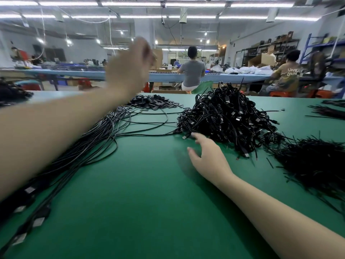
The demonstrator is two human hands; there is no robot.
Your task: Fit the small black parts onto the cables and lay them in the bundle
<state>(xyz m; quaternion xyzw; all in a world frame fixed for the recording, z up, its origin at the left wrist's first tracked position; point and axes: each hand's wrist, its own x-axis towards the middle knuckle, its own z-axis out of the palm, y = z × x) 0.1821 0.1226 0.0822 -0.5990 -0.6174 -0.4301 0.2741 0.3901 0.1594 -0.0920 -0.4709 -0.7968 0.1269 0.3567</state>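
Green table lies bare between bundle and cable heap.

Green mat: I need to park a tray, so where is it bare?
Bare green mat lies between the straight black cable bundle and the right hand. Crowded: tangled black cable heap, small black parts pile.

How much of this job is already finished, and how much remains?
Done: a bundle of cables lies straight on the left. In hand: the right hand reaches toward the tangled pile; the raised left hand is blurred. Left: that large pile and the heap of black parts.
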